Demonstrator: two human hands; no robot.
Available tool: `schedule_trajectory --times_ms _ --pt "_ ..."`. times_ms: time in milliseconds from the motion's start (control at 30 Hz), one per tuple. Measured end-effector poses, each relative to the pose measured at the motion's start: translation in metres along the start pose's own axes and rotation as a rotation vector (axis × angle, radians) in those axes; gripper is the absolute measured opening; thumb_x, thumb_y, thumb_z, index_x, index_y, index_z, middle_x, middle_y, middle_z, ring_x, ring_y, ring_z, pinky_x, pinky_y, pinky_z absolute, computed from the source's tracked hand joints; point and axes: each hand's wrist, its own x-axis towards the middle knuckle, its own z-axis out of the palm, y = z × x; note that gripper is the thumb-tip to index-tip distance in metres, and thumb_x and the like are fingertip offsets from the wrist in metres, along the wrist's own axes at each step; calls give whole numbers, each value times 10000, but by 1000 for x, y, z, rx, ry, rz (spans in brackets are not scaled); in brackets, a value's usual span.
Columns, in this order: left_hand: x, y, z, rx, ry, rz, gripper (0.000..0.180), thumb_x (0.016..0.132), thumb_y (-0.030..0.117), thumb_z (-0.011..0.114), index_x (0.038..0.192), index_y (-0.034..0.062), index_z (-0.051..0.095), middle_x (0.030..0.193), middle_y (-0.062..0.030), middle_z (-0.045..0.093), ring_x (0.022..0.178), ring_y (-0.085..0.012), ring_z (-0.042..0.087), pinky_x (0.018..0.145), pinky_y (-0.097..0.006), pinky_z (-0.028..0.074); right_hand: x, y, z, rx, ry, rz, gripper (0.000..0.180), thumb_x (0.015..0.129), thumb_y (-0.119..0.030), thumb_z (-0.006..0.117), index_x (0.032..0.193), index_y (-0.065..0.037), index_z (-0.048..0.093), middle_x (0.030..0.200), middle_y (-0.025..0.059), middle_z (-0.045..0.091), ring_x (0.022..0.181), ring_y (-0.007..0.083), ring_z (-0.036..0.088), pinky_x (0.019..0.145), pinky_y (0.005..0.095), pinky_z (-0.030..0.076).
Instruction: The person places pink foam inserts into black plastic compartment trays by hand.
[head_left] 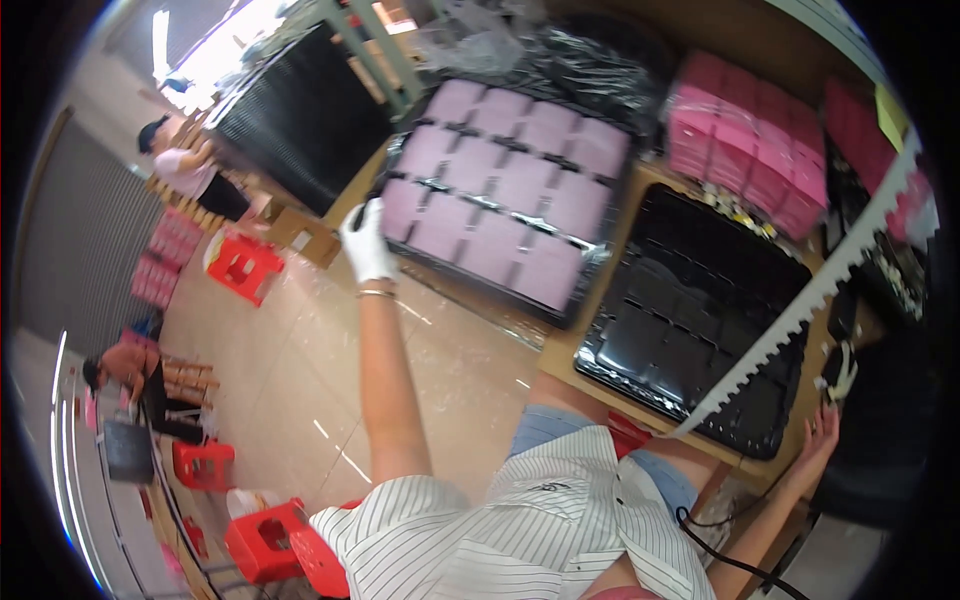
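Note:
My left hand (368, 245), in a white glove, grips the left edge of a black plastic tray (480, 282). Several pale pink blocks (470, 165) sit in that tray's compartments in rows, with shiny clear film showing between them. My right hand (822, 432) is bare, at the right edge of the table, fingers stretched out and holding nothing I can see. Just beyond its fingertips lies a pale looped strap (843, 372). A second black tray (690, 290), with glossy moulded compartments, lies on the table in front of me, between my two hands.
Brighter pink blocks (745, 140) in clear wrap stand at the back right. A pale toothed strip (765, 355) crosses the view over the second tray. Stacked black trays (300, 120) stand at the far left. Red stools (245, 268) and two other people are on the left.

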Motion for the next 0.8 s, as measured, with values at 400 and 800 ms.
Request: schedule_trajectory --times_ms 400,800 --pt "-35 -9 89 851 -486 624 449 803 307 744 1129 20 629 1164 -230 591 1128 -352 534 968 -454 424 -16 -41 66 -193 15 -85 582 1043 -448 273 1374 8 419 1368 166 479 1248 253 479 1032 376 379" --pt "-162 18 131 1123 -1277 681 689 812 327 638 1449 275 381 1520 -173 319 1408 -367 295 1133 -606 139 -45 -62 81 -63 -52 -94 553 1054 -415 250 1358 8 434 1347 170 497 1235 252 492 1032 376 389"
